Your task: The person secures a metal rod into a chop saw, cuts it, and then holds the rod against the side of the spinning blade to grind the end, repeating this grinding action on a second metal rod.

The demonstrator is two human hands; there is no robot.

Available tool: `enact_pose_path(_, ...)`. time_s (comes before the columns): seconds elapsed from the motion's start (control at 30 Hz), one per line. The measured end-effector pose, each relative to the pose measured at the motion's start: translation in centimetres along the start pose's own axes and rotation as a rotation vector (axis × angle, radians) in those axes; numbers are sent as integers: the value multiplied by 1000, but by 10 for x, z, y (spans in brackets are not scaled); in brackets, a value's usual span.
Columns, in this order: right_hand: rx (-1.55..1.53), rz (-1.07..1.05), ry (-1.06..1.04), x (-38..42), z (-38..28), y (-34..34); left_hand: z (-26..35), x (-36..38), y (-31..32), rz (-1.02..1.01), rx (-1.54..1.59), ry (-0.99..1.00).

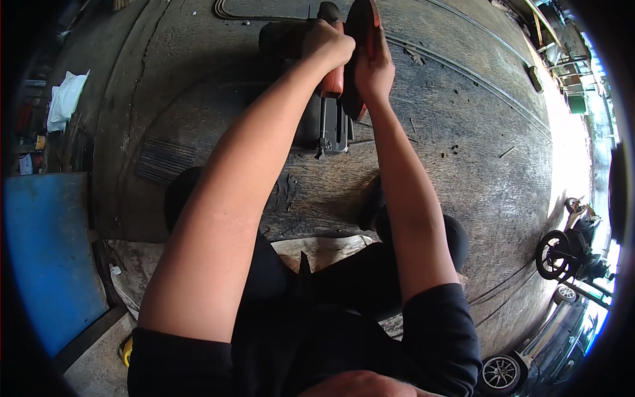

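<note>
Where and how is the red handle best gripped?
Probably around the middle of the handle, where the left hand is, coming from the left. It is long and narrow enough to close fingers around, and the disc stands close along its right side, leaving little finger room there.

Red-and-black machine [333,85] | round red part [362,20], seen edge-on | grey base [341,130]
</note>
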State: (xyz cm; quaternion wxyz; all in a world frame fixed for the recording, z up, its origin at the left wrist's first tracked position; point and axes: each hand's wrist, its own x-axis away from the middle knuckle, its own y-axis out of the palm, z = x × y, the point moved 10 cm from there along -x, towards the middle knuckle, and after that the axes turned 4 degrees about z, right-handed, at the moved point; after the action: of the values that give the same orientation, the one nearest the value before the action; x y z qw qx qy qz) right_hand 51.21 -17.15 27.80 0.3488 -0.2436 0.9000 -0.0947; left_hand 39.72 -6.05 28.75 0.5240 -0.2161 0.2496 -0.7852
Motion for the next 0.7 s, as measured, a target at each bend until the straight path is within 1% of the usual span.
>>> enact_pose_path(0.07,20,32,-59,3,-2,-2,1,5,-1,1,5,8)
enact_pose_path(0.17,36,32,-62,9,-3,-4,-1,10,-1,24,-3,14)
enact_pose_path(0.37,16,26,2,19,-5,-9,-7,17,0,49,-14,17)
enact_pose_path(0.7,49,4,-5,28,-2,-7,-15,24,5,27,35,-2)
